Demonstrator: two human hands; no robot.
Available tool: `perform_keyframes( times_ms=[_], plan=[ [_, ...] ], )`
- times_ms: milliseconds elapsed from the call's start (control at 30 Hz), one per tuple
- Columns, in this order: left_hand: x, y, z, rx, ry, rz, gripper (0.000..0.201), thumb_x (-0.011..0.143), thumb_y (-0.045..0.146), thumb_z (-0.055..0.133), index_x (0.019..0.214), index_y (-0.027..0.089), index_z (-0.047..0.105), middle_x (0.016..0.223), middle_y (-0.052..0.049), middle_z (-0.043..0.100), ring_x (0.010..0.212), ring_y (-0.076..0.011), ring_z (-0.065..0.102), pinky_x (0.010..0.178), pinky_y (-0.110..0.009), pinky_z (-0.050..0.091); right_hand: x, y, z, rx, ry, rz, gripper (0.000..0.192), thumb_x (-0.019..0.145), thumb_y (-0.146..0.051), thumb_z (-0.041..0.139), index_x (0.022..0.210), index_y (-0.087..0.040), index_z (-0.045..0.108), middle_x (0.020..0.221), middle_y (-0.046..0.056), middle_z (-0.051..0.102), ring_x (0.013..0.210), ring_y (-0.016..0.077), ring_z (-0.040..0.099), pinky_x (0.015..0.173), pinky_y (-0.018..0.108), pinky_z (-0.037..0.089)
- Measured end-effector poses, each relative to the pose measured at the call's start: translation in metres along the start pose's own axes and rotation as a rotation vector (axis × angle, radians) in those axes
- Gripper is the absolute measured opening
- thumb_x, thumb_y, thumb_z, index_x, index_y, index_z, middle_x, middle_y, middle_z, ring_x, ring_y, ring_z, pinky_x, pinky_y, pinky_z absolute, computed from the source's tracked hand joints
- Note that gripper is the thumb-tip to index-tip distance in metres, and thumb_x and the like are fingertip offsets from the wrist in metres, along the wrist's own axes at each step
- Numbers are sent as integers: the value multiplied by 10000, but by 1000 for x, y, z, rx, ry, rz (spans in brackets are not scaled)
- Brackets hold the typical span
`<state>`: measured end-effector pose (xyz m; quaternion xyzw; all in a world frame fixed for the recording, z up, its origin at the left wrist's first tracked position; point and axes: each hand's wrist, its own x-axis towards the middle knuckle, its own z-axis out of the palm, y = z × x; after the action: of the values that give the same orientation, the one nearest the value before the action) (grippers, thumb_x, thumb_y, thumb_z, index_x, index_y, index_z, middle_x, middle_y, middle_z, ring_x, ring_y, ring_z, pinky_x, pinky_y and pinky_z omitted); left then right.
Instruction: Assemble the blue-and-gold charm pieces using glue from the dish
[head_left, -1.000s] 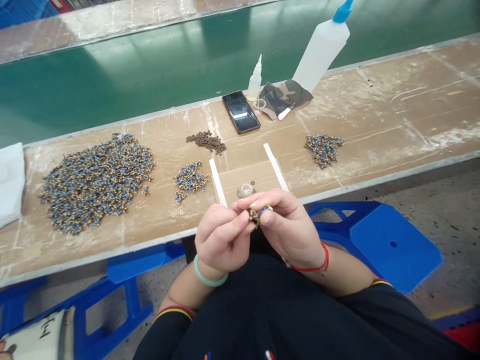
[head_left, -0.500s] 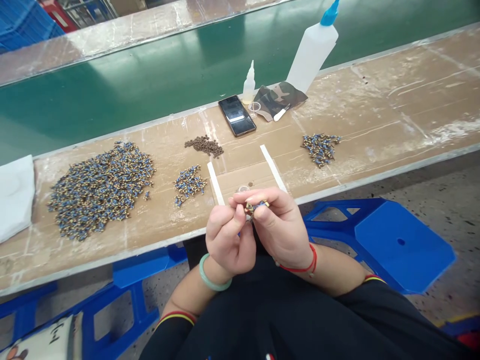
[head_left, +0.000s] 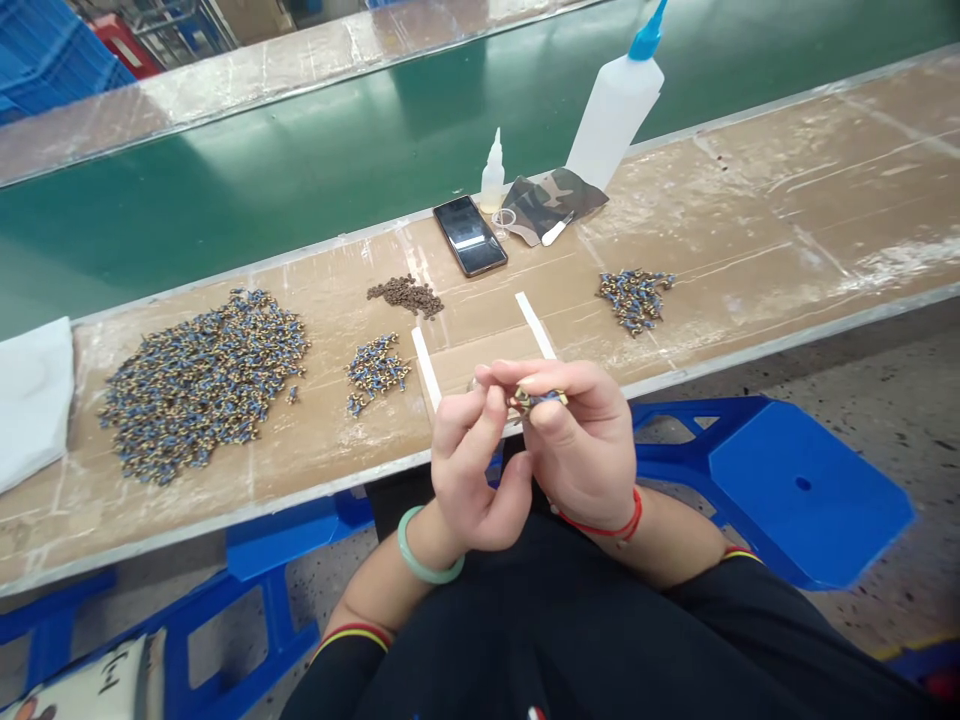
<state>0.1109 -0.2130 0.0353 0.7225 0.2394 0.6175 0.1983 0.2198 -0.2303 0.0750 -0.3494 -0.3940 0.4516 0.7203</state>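
My right hand [head_left: 589,450] pinches a small blue-and-gold piece [head_left: 551,398] between thumb and fingers, just past the front edge of the table. My left hand [head_left: 480,475] is closed, its fingertips pressed together at the left end of that piece. What lies between the left fingertips is too small to make out. Similar blue-and-gold pieces lie in a large heap [head_left: 206,385], a small pile [head_left: 377,372] to the left of my hands and another pile [head_left: 636,299] to the right. Small brown discs [head_left: 407,295] lie beyond the white strips.
Along the far edge stand a small dropper bottle [head_left: 493,178] and a large white bottle [head_left: 611,115]. Near them lie a phone [head_left: 471,236], a camouflage cloth [head_left: 551,200] and a white-handled tool [head_left: 556,230]. A blue stool [head_left: 806,490] is at the right; white cloth [head_left: 34,400] lies far left.
Both hands have shifted slightly right together, still meeting at the small piece. The piles and bottles rest on the table as before; the view has moved a little.
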Motion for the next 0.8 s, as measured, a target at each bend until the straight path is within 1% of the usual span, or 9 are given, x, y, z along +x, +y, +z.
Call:
perform_keyframes(
  times_ms=[67,200,300,367,433,533,600,733,800],
  plan=[
    [-2,1,2,-36,-15,-42,684,1017,280,569,1669,305,365,1334,-126,667,1236,-278,706,1035,-423,656,1,-1,0,-2,3,-6,141,913,-470,806,958,-342,767,1113,-11,837,1051,224,805,965,440,672],
    [-8,2,4,-48,-18,-87,658,1037,329,553,1668,329,364,1451,-130,638,1335,-308,671,1105,-425,633,1,-1,1,-10,1,-63,110,916,-426,812,974,-339,779,1117,-7,838,1075,225,799,969,432,668],
    [-11,3,4,-54,-44,-89,661,1041,327,532,1673,354,340,1575,-103,574,1423,-324,607,1164,-443,596,0,-1,1,-37,2,-113,71,920,-386,813,981,-357,792,1104,-15,842,1080,226,799,988,438,664],
    [-12,3,5,-55,-66,-90,672,1046,322,521,1681,376,307,1637,-79,522,1466,-329,568,1185,-466,580,0,-1,1,-71,9,-118,76,912,-398,818,967,-351,796,1090,-6,845,1077,241,802,984,453,667],
    [-13,3,5,-63,-74,-88,674,1050,309,516,1682,382,293,1645,-77,515,1482,-330,552,1204,-478,563,-1,-2,1,-87,13,-115,86,907,-410,821,957,-344,797,1081,0,847,1070,249,805,975,459,670],
    [-14,0,5,-92,-80,-80,663,1043,294,547,1664,379,331,1589,-98,567,1472,-342,563,1230,-501,534,-1,-2,1,-56,0,-133,61,919,-381,815,971,-355,799,1084,-16,849,1059,229,808,954,421,675],
    [-15,-2,5,-120,-89,-81,676,1030,281,579,1656,385,346,1585,-99,568,1490,-352,542,1255,-525,503,-1,-2,1,-45,-6,-143,51,927,-370,808,974,-353,800,1087,-19,850,1053,219,811,933,401,683],
    [-13,-4,2,-169,-141,-89,802,981,211,621,1681,410,285,1677,-31,468,1597,-330,388,1342,-539,371,2,-2,0,-47,-26,-200,62,937,-369,796,975,-320,802,1080,-5,853,1030,219,820,895,384,698],
    [-11,-4,0,-177,-160,-97,843,959,187,631,1680,435,273,1686,0,454,1606,-325,368,1353,-550,345,3,-2,-1,-36,-57,-238,67,951,-340,783,1011,-317,801,1101,-7,851,1043,211,818,903,370,696]
  ],
)
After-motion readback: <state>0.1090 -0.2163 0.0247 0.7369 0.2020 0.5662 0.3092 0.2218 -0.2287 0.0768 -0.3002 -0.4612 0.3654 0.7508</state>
